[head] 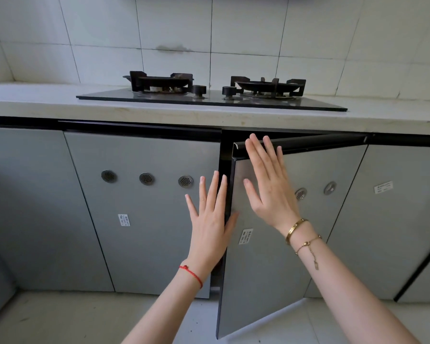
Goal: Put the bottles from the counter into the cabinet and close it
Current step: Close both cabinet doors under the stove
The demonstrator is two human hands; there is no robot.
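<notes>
The cabinet door (266,256) hangs partly open below the surface (60,105), hinged on its right side, its free left edge swung out toward me with a dark gap showing beside the shut neighbouring door (144,207). I see no bottles on the surface, so I judge the closing is all that is left. My right hand (268,184) lies flat on the door's upper face, fingers (255,155) spread and straight, holding nothing. My left hand (210,219) is open too, fingers spread, hovering at the gap near the free edge; whether it touches the panel I cannot tell. To close it well I should push with the right palm near the free edge, evenly, and draw my left thumb clear of the gap so it is not pinched. The door is smooth grey metal with round vent grilles (330,187) and a small sticker (245,236). Above sits the gas hob (209,100).
</notes>
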